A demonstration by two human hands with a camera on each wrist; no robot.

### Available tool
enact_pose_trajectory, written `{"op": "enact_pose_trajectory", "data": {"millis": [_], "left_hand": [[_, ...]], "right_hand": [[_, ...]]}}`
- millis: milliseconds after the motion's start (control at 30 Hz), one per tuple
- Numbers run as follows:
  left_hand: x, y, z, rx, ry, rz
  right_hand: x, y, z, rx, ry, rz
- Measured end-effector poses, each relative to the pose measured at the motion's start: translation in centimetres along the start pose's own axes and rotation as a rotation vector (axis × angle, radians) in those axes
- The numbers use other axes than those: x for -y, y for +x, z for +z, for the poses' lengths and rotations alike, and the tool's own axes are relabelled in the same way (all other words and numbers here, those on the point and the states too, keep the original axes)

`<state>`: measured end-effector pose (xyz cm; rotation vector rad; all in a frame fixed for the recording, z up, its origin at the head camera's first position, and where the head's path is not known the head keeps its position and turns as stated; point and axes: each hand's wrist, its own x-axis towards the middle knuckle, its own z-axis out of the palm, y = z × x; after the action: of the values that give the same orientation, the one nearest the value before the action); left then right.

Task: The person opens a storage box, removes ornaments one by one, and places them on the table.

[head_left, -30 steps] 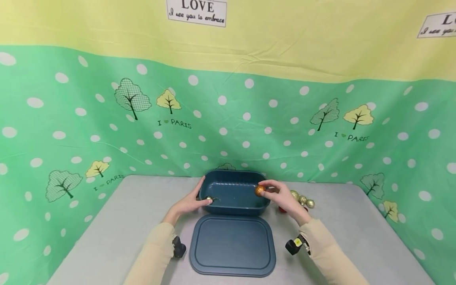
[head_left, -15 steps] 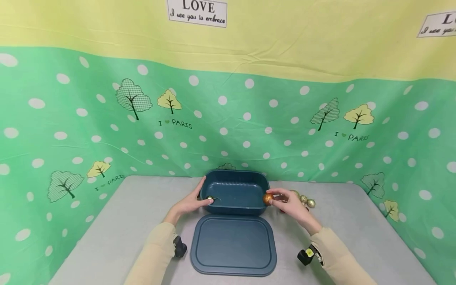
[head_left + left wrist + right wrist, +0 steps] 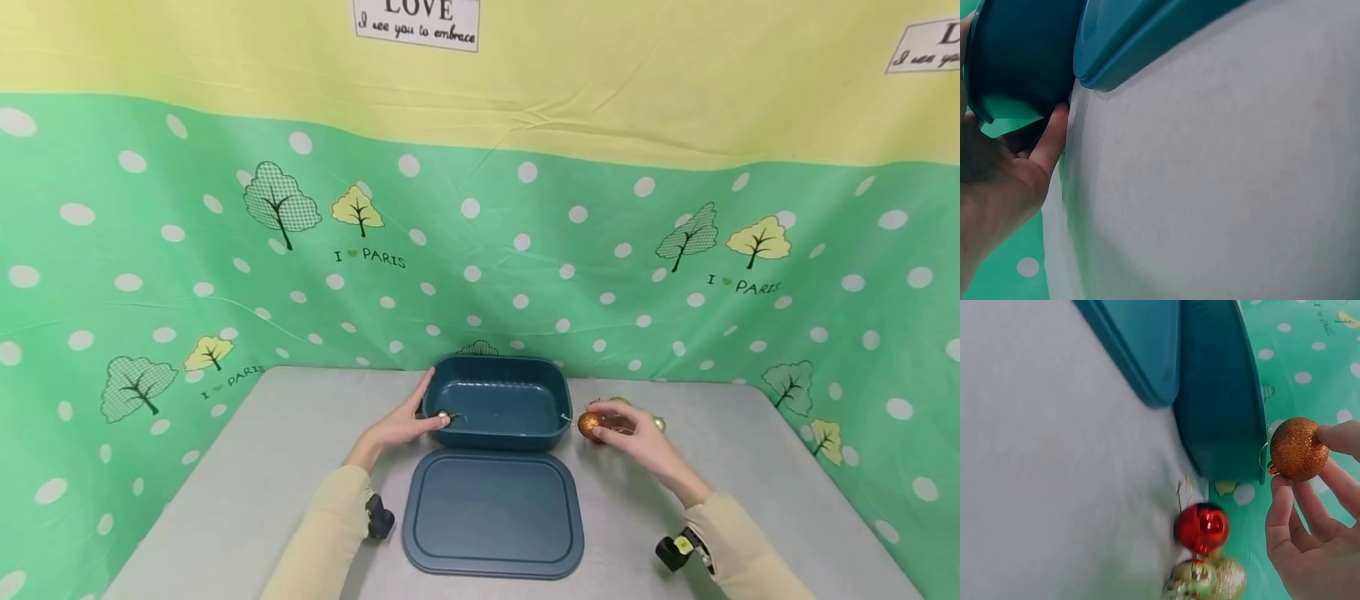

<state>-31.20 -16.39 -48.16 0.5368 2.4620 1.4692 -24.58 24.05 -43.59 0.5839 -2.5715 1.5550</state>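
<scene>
My left hand (image 3: 397,427) grips the left end of a deep dark-blue box (image 3: 498,439), its thumb over the front left rim. A small gold bauble (image 3: 443,414) with a string shows at the thumb tip. Right of the box, my right hand (image 3: 637,435) pinches an orange glitter bauble (image 3: 589,425) between thumb and fingers. Its cap and string loop point toward the box in the right wrist view. Below that hand lie a shiny red bauble (image 3: 1202,529) and a gold glitter bauble (image 3: 1230,579). In the left wrist view, the left hand (image 3: 1013,172) holds the box wall (image 3: 1022,56).
The box's flat blue lid (image 3: 492,512) lies on the grey table (image 3: 225,483) just in front of it. More gold baubles (image 3: 659,423) sit partly hidden behind the right hand. A green and yellow patterned cloth (image 3: 480,208) hangs behind and beside the table.
My right hand has carried the orange bauble from over the box's right side to the right, past the rim, above the other baubles. The left hand stays at the box.
</scene>
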Motion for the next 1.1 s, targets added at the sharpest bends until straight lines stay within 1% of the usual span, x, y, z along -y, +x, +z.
{"op": "enact_pose_trajectory", "data": {"millis": [267,300,400,433,533,633,667,800,867,1000,1100], "left_hand": [[-0.3,-0.1,-0.1,0.011,-0.008,0.016],[-0.5,-0.2,-0.2,0.019,-0.013,0.010],[-2.1,-0.8,-0.4,0.041,-0.012,0.004],[-2.3,-0.9,-0.5,0.048,-0.013,-0.001],[-2.0,-0.8,-0.4,0.044,-0.005,0.003],[-0.5,-0.1,-0.2,0.022,-0.005,0.011],[-0.2,-0.1,-0.2,0.014,-0.004,0.013],[-0.1,-0.1,-0.2,0.006,-0.020,0.019],[0.2,0.0,-0.2,0.006,-0.029,0.017],[0.9,0.3,-0.2,0.004,-0.037,0.010],[0.9,0.3,-0.2,0.001,-0.025,0.024]], "right_hand": [[-1.4,-1.0,-2.1,-0.015,-0.048,0.036],[-1.5,-1.2,-2.3,-0.019,-0.059,0.041],[-1.9,-1.7,-3.1,-0.038,-0.097,0.067],[-2.1,-1.9,-3.4,-0.043,-0.101,0.067],[-2.6,-2.3,-4.3,-0.057,-0.120,0.058],[-3.2,-2.6,-5.3,-0.065,-0.122,0.042],[-3.4,-2.7,-5.6,-0.068,-0.127,0.038],[-4.1,-3.1,-6.6,-0.080,-0.115,0.021],[-4.5,-3.2,-7.0,-0.080,-0.095,0.017],[-5.1,-3.5,-7.6,-0.073,-0.068,0.031],[-5.6,-3.7,-7.8,-0.069,-0.077,0.036]]}}
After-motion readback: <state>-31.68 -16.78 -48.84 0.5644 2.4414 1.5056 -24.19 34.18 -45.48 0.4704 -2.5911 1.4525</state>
